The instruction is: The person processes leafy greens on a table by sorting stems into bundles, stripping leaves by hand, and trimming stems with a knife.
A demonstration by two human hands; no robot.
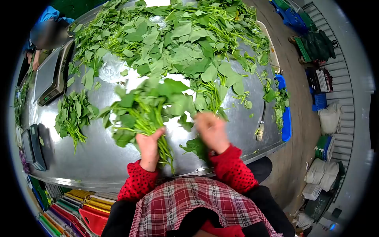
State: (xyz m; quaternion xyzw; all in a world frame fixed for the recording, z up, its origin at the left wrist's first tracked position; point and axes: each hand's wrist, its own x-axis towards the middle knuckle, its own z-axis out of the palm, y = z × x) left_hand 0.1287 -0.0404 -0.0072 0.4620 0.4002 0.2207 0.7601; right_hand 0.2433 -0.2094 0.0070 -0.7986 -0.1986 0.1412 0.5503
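Note:
My left hand (148,149) is closed around the stems of a bunch of leafy greens (146,108), with leaves fanning upward and stem ends hanging below the grip. To its right, my right hand (212,130) is curled and blurred by motion, so whether it holds anything cannot be made out. Just beneath that hand lies a loose leaf (195,147) on the metal table (98,158). Across the table's far half spreads a large heap of leafy greens (177,43). On the left rests a smaller separate bunch (74,116).
A wooden-handled knife (259,131) lies at right, beside a blue basket (286,118) with greens draped over it. Scales (51,75) stand at left, with a smaller device (33,146) nearer. Crumpled clear plastic (112,69) touches the heap. Another person's hand (36,60) shows at upper left.

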